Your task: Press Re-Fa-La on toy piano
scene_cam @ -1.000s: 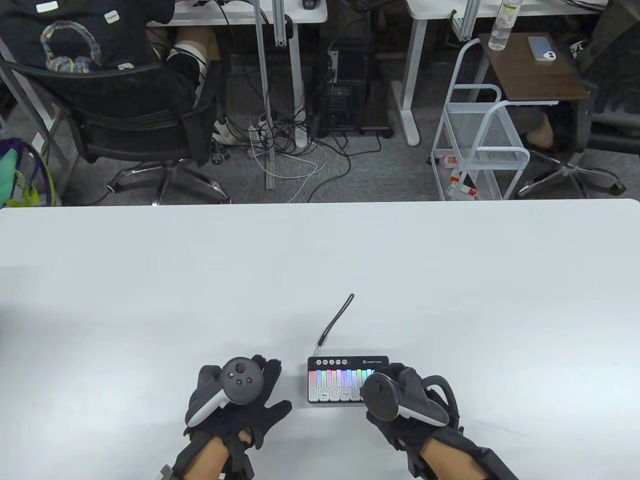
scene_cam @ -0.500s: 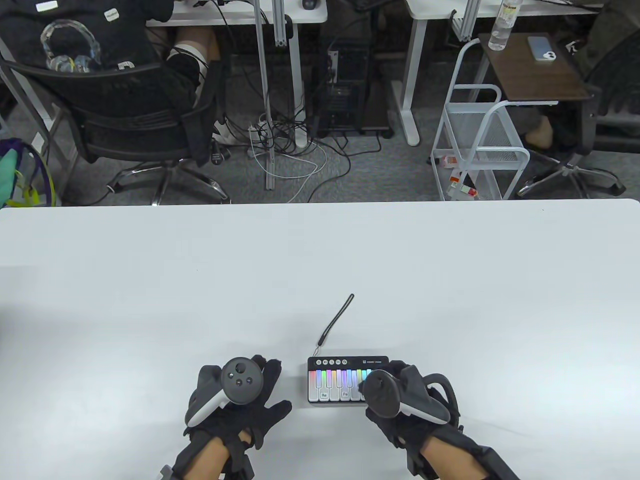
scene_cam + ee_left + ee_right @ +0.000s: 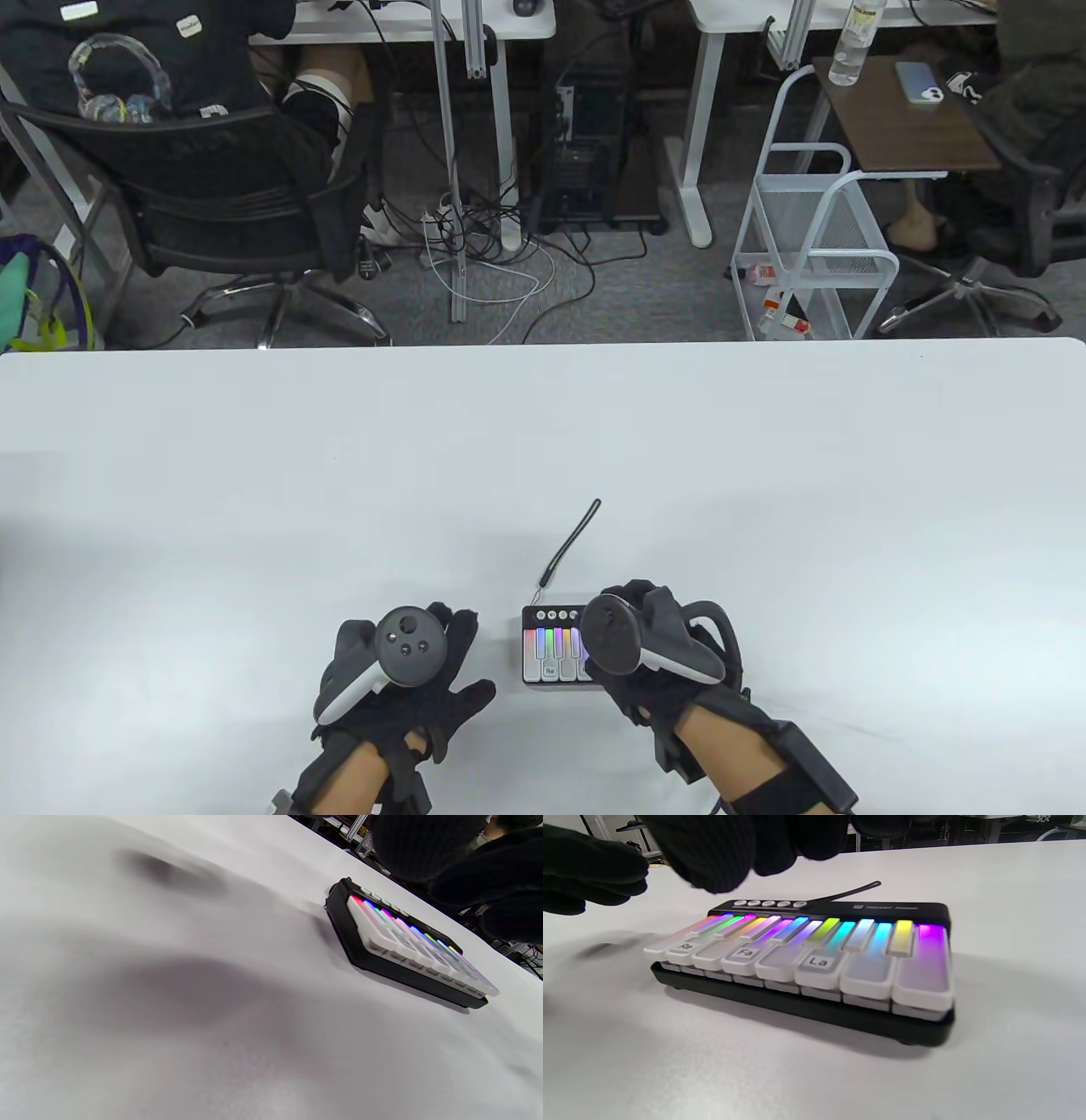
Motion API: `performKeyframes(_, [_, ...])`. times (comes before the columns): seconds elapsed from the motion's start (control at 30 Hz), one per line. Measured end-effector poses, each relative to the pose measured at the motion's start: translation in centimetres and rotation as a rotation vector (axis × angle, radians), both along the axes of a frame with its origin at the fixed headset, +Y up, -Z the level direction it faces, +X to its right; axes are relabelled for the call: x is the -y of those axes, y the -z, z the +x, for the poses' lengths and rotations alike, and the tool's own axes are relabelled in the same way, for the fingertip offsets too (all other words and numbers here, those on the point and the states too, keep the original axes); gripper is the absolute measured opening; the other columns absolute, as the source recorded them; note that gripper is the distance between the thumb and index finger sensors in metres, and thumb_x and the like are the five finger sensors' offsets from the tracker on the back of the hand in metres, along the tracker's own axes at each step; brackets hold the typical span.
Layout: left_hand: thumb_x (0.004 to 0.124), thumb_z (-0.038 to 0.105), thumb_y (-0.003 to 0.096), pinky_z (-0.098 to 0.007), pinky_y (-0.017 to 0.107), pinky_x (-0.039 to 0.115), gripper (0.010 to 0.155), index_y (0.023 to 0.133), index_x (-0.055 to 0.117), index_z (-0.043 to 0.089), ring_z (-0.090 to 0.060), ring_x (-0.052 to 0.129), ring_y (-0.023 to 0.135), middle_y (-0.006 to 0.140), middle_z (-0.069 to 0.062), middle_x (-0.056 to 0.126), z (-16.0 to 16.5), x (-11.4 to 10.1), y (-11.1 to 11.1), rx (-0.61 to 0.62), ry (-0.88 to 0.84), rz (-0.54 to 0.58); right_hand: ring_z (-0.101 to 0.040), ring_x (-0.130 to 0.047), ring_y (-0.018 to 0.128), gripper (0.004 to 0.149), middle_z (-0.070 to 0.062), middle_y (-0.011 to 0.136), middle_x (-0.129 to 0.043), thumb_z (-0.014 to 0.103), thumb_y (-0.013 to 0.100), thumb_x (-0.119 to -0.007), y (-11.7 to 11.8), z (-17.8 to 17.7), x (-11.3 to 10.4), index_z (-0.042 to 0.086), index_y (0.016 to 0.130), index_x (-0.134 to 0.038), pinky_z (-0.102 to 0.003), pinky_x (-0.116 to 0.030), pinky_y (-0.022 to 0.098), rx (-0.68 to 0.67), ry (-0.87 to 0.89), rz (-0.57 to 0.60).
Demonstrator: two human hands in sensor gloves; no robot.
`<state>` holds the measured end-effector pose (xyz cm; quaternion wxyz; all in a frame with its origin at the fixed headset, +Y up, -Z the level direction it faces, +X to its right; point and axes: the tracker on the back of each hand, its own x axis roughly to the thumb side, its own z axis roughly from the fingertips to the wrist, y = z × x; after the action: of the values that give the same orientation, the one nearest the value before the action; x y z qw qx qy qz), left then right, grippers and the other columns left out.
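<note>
The toy piano [image 3: 550,649] is a small black box with lit rainbow keys, lying near the table's front edge. In the right wrist view [image 3: 814,955] its keys labelled Re [image 3: 685,947], Fa [image 3: 745,952] and La [image 3: 818,962] show. My right hand [image 3: 636,645] hovers over the piano's right part and hides it from above. Its fingers [image 3: 712,853] hang loosely curled above the keys near the back and touch no key. My left hand [image 3: 407,679] lies flat on the table, fingers spread, left of the piano and apart from it. The piano also shows in the left wrist view [image 3: 407,950].
A black wrist strap [image 3: 573,539] runs from the piano's back edge away across the white table [image 3: 543,441]. Beyond the table's far edge are office chairs, desks and a white wire cart [image 3: 814,246].
My right hand has moved left and forward over the piano, now covering the Fa key and everything right of it in the table view. The left hand and piano have not moved.
</note>
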<state>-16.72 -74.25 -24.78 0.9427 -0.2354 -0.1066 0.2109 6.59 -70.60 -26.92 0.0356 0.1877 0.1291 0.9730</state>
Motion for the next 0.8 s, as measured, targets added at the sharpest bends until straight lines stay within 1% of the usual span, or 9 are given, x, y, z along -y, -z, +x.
performKeyframes(0.2, [0.066,0.063,0.0465,-0.066,0.074,0.035,0.085,0.110,0.024,0.027,-0.044,0.025,0.109,0.118,-0.010,0.020,0.0,0.0,0.0,0.003,-0.001,0.001,-0.046,-0.045,0.098,0.056,-0.010,0.104,-0.049,0.037,0.044,-0.079,1.3,-1.8,0.3,0.020,0.096,-0.065,-0.065,-0.043,0.072,-0.001,-0.029,-0.016])
performKeyframes(0.43, [0.066,0.063,0.0465,-0.066,0.074,0.035,0.085,0.110,0.024,0.027,-0.045,0.025,0.109,0.118,-0.010,0.020,0.0,0.0,0.0,0.003,-0.003,0.004,-0.046,-0.045,0.098,0.056,-0.010,0.104,-0.049,0.037,0.044,-0.078,2.4,-3.8,1.1,0.021,0.096,-0.064,-0.065,-0.043,0.072,-0.013,-0.067,-0.038])
performKeyframes(0.6, [0.066,0.063,0.0466,-0.066,0.074,0.034,0.085,0.111,0.024,0.027,-0.044,0.025,0.109,0.118,-0.010,0.020,0.0,0.0,0.0,0.005,-0.004,0.005,-0.046,-0.045,0.098,0.056,-0.010,0.104,-0.049,0.037,0.044,-0.078,2.8,-4.7,1.8,0.021,0.096,-0.064,-0.065,-0.042,0.072,-0.013,-0.079,-0.052])
performKeyframes(0.8, [0.066,0.063,0.0465,-0.066,0.074,0.034,0.085,0.111,0.024,0.027,-0.044,0.025,0.109,0.118,-0.010,0.020,0.0,0.0,0.1,0.004,-0.004,0.007,-0.046,-0.045,0.098,0.056,-0.010,0.104,-0.049,0.037,0.044,-0.078,2.9,-5.0,2.2,0.020,0.096,-0.064,-0.065,-0.043,0.072,-0.014,-0.083,-0.045])
